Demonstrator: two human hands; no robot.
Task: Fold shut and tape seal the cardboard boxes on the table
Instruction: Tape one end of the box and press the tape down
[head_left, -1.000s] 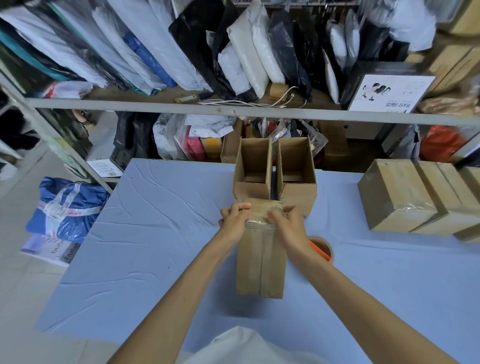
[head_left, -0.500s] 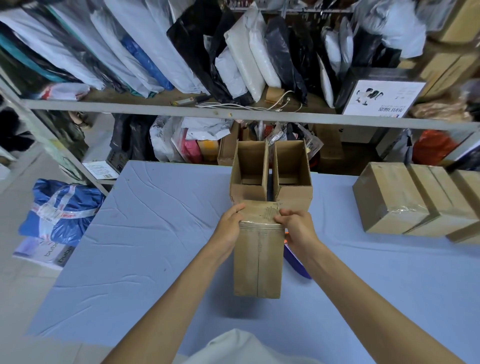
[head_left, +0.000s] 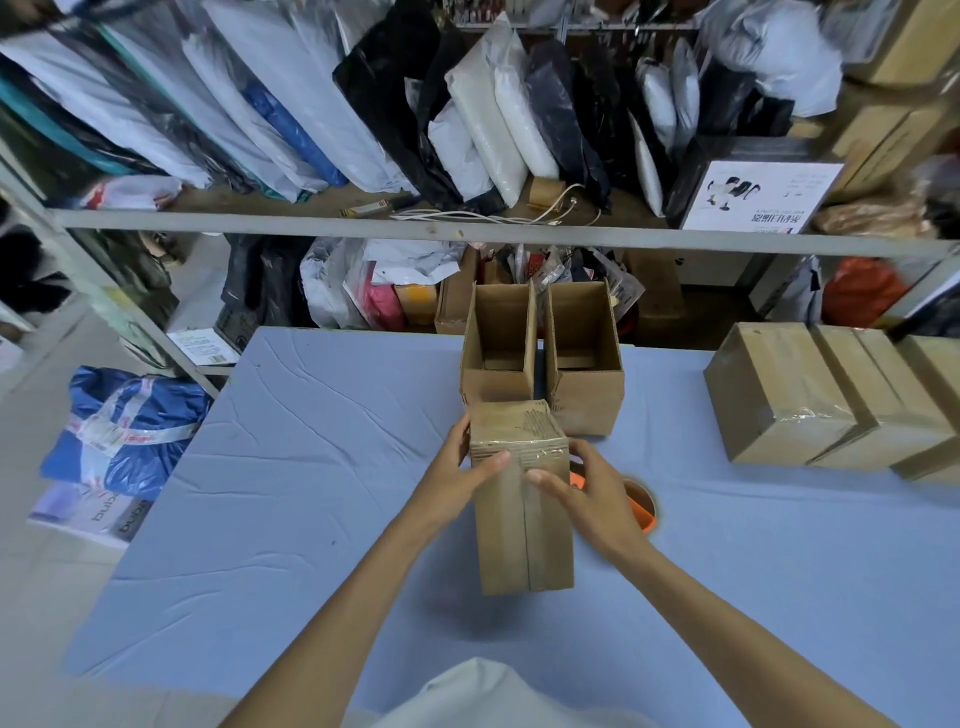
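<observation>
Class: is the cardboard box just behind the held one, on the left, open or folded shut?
Open: the left rear box has its flaps standing up, and its bare inside shows.

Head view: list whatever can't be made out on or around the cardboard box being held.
- Orange-edged roll, head view: mostly hidden behind the right hand and the cardboard box; it cannot be identified for sure.
- Left hand: its fingertips are hidden behind the cardboard box.
- Open boxes: floors partly hidden by their own near walls.
- Sealed boxes: row cut off by the right edge, so the number is unclear.
</observation>
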